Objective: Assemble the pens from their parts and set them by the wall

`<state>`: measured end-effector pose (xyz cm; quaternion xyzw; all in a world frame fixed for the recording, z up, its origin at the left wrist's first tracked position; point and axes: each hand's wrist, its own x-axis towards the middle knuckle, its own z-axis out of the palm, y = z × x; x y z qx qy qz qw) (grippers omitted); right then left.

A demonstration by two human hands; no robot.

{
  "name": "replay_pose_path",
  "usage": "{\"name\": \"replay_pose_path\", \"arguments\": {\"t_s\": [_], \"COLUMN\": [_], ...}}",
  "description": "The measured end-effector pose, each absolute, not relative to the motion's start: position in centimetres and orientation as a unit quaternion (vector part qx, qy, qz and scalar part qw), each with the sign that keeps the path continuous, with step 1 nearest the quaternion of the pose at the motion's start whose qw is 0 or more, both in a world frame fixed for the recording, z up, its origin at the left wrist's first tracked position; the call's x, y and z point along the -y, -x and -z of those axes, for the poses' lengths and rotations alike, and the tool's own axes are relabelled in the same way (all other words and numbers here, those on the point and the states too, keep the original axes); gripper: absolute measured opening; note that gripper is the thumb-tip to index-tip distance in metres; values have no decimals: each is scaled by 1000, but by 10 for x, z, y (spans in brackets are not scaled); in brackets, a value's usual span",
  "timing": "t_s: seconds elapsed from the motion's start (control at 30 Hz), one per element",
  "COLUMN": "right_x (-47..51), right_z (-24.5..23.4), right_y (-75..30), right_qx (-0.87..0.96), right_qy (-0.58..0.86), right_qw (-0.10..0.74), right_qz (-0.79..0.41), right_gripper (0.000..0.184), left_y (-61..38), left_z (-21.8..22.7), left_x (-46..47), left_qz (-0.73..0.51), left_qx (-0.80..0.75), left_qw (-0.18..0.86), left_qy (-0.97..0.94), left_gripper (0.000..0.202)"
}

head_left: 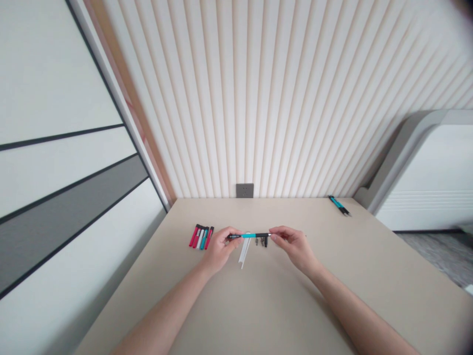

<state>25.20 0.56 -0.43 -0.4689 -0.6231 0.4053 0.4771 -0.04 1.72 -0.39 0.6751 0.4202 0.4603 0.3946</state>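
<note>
Above the worktop, a turquoise-and-black pen is held crosswise, its long axis running left to right. Its black rear end is pinched by the nearly closed left hand, its silver tip by the similarly closed right hand.

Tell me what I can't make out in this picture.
All in the head view:
Pen: tip's very end, covered by the right hand; any print, too small to read.
Dark parts: too small to identify.
Left forearm: cut off by the bottom edge.
</note>
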Motion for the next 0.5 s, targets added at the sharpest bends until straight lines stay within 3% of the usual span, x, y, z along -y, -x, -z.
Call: {"name": "replay_pose_path", "arguments": {"t_s": [0.1, 0.27, 0.5], "right_x": [-5, -3, 0], "right_z": [7, 4, -11], "right_y": [-251, -250, -255], "right_qx": [628, 680, 727], "right_qy": [497, 535, 465], "right_qw": [459, 388, 423], "right_qz": [-384, -317, -275], "right_gripper": [36, 53, 30], "left_y": [0, 0, 0], "left_z": [4, 2, 0], "left_x": [-17, -17, -16], "left_qz": [-455, -451, -461], "left_qx": [-418, -412, -424], "left_qw": [382, 374, 384], "left_qy": [-687, -698, -679], "left_gripper": [20, 19, 20]}}
